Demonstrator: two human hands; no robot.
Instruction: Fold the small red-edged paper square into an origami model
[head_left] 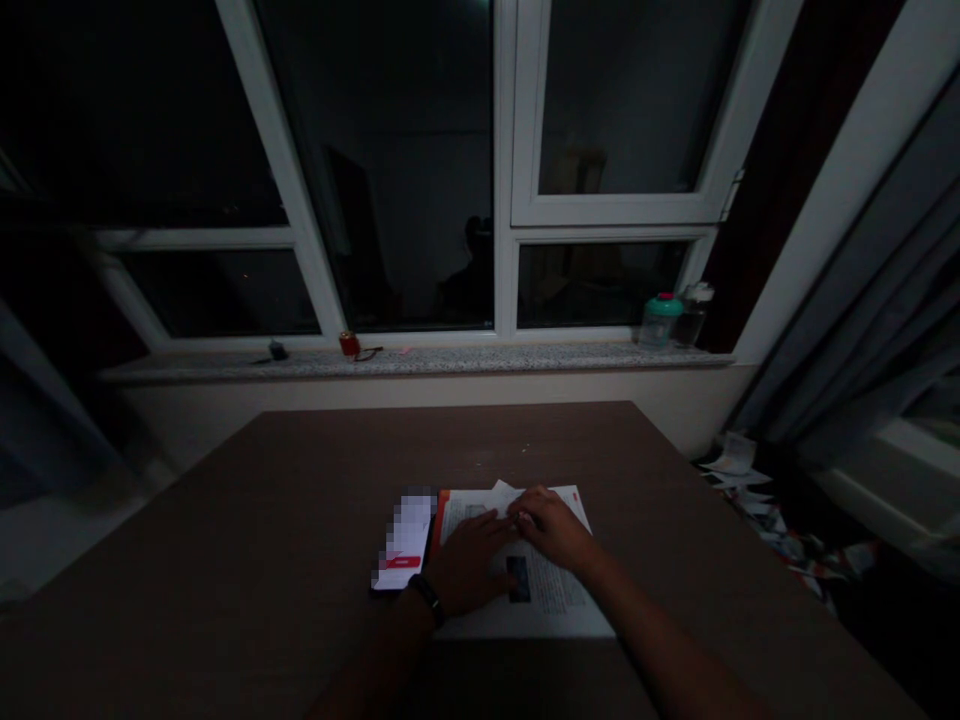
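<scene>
A printed booklet [559, 595] with an orange left edge lies on the brown table [300, 500]. My left hand [472, 563], with a dark band at the wrist, rests flat on the booklet with its fingers spread. My right hand [551, 525] is over the upper part of the page, its fingers bent together and touching the left fingertips. Whatever the right fingers pinch is too small and dark to make out. Just behind the hands, a white paper corner [502, 487] sticks up. Left of the booklet lies a phone [409, 540] with its screen lit.
Behind the table runs a stone windowsill [450, 360] with a small red object [349, 344], a dark item [277, 350], a teal-lidded container [661, 320] and a clear bottle [694, 312]. Scattered papers [780, 530] lie beyond the table's right edge. Curtains hang at both sides.
</scene>
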